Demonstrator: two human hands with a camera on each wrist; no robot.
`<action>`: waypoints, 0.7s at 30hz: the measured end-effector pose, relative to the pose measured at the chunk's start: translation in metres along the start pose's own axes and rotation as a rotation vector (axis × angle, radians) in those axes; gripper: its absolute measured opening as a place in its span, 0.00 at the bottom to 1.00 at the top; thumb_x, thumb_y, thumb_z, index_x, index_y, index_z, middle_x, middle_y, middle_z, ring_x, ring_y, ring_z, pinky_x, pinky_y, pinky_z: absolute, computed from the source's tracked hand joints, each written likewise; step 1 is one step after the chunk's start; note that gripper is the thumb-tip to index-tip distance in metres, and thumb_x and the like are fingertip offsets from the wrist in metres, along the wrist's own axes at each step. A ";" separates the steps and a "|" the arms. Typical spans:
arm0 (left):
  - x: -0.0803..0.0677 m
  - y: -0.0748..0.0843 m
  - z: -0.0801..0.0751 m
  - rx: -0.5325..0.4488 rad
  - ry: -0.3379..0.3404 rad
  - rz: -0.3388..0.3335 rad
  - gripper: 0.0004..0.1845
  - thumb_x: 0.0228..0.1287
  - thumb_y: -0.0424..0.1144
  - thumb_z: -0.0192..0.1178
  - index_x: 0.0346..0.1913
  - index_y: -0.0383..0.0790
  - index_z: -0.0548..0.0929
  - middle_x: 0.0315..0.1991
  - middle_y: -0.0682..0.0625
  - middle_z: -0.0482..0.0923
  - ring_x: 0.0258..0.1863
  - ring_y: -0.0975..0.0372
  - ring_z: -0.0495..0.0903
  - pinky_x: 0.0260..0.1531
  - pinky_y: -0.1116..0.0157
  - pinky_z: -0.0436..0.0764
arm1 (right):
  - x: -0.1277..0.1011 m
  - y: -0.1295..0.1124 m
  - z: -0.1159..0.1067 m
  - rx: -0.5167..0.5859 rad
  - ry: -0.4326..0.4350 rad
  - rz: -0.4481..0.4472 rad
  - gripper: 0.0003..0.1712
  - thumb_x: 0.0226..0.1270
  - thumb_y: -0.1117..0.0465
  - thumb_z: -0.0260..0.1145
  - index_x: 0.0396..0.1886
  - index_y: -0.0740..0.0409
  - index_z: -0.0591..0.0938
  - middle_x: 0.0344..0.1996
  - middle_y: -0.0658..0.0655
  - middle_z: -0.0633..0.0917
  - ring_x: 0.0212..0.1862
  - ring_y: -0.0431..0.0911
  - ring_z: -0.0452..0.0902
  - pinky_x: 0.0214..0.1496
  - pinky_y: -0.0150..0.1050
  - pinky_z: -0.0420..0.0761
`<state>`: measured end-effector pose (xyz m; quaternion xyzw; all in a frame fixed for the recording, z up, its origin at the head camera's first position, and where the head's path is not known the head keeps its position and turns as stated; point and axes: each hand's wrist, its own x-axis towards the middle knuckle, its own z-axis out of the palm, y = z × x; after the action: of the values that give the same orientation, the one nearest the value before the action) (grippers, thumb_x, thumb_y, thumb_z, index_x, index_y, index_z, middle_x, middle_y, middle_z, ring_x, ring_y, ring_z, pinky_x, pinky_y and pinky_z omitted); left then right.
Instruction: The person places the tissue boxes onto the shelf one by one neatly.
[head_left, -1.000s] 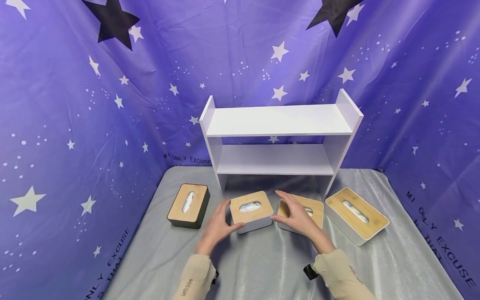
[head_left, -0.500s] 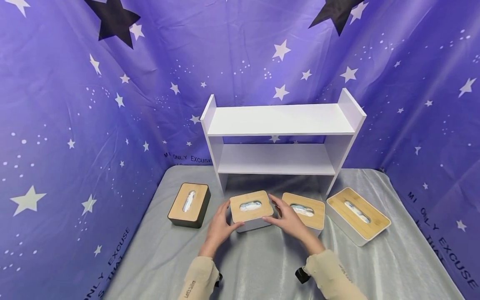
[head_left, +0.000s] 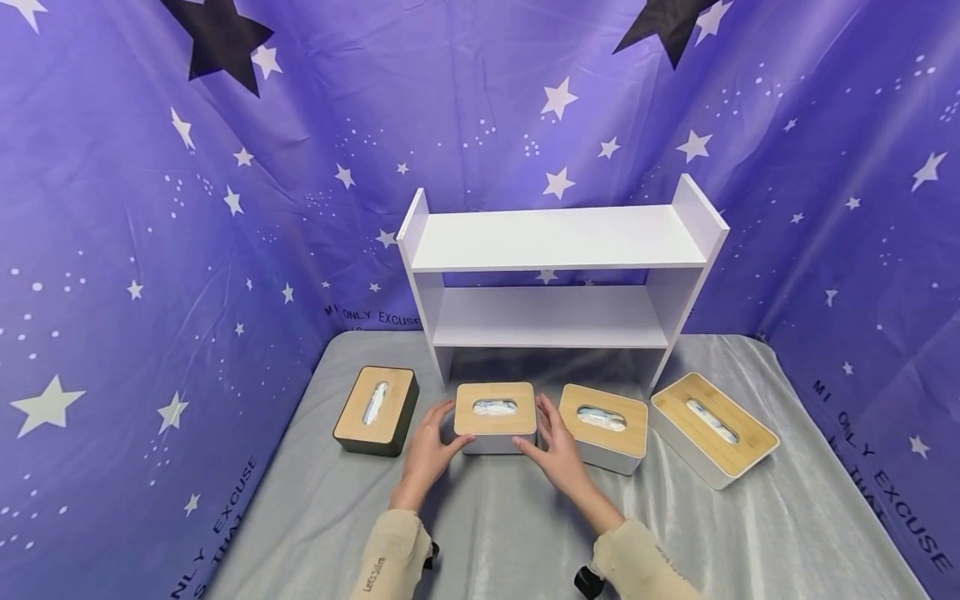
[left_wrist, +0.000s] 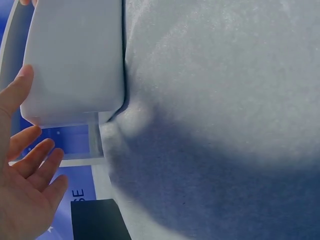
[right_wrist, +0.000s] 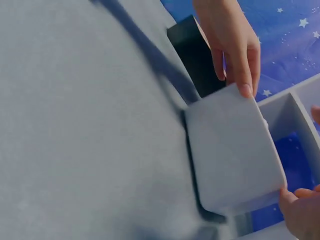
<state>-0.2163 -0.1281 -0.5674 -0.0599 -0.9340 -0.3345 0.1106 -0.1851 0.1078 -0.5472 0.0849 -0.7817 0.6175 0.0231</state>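
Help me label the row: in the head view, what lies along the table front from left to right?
Black tissue box → left hand → small white tissue box → right hand → second white tissue box → large white tissue box.

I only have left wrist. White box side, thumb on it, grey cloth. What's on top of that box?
Observer: The white box has a wooden lid with an oval slot, tissue showing through it.
Operator: Is the other hand on it?
Observer: Yes. The right hand holds the box's right side, opposite the left hand.
Operator: What's the black thing at my bottom edge?
Observer: A black tissue box with a wooden lid, lying to the left of the white one on the grey cloth.
Operator: Anything on the shelf behind?
Observer: The white shelf unit holds nothing on either board.
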 end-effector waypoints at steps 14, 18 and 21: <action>-0.010 -0.008 0.008 -0.243 -0.025 -0.013 0.35 0.57 0.44 0.73 0.66 0.33 0.74 0.62 0.36 0.77 0.59 0.44 0.80 0.56 0.49 0.83 | -0.011 0.015 0.019 -0.062 0.039 0.006 0.47 0.68 0.63 0.68 0.76 0.74 0.52 0.74 0.75 0.59 0.75 0.66 0.58 0.73 0.57 0.66; -0.009 -0.004 0.008 -0.383 -0.052 -0.044 0.34 0.59 0.37 0.72 0.67 0.32 0.72 0.64 0.32 0.74 0.58 0.41 0.80 0.54 0.53 0.85 | -0.009 0.019 0.020 -0.049 0.050 0.024 0.45 0.70 0.62 0.66 0.76 0.74 0.53 0.74 0.75 0.58 0.76 0.67 0.56 0.74 0.58 0.64; -0.007 -0.001 0.008 -0.442 -0.059 -0.072 0.34 0.59 0.34 0.71 0.67 0.32 0.72 0.64 0.31 0.73 0.58 0.40 0.80 0.52 0.55 0.86 | -0.008 0.021 0.022 -0.037 0.065 0.021 0.43 0.71 0.63 0.65 0.76 0.75 0.54 0.74 0.76 0.58 0.75 0.68 0.55 0.74 0.59 0.64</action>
<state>-0.2106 -0.1233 -0.5759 -0.0591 -0.8424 -0.5327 0.0553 -0.1792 0.0923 -0.5732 0.0559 -0.7928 0.6054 0.0436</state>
